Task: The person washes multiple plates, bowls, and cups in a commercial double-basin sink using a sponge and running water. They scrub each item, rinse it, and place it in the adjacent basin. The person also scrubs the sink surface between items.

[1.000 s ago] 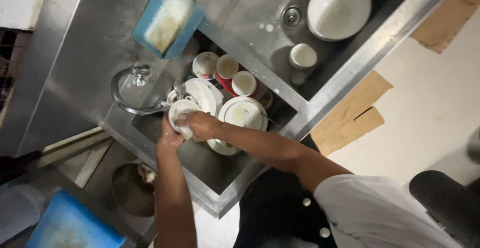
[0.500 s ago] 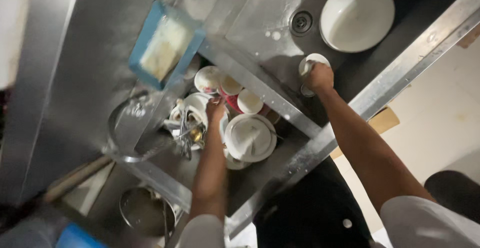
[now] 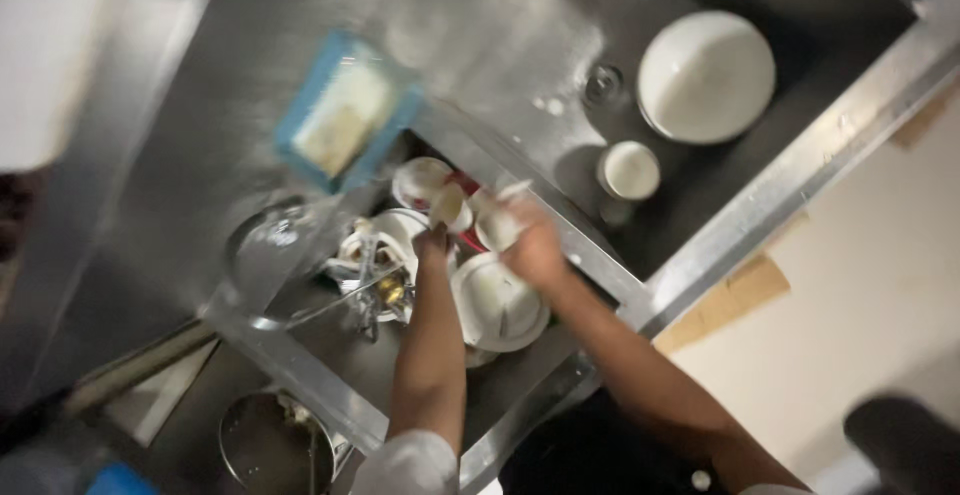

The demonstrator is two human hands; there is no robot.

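The picture is blurred by motion. My left hand (image 3: 432, 243) reaches into the left sink basin (image 3: 330, 375) and touches a pale small cup (image 3: 447, 205) among stacked white dishes; its grip is unclear. My right hand (image 3: 532, 247) is over the same pile, fingers closed round a small white cup (image 3: 497, 227). A white plate stack (image 3: 497, 305) lies just below both hands. In the right basin (image 3: 560, 45) a small white cup (image 3: 629, 170) stands alone near a large white bowl (image 3: 706, 75).
A blue tray (image 3: 345, 120) with a pale block sits on the divider behind the dishes. A faucet (image 3: 378, 287) and a clear round lid (image 3: 280, 255) are left of my hands. A metal pot (image 3: 268, 445) is at the lower left. Cardboard (image 3: 725, 300) lies on the floor.
My right hand left the small cup standing in the right basin and came back over the dish pile in the left basin. My left hand stayed at the pile.
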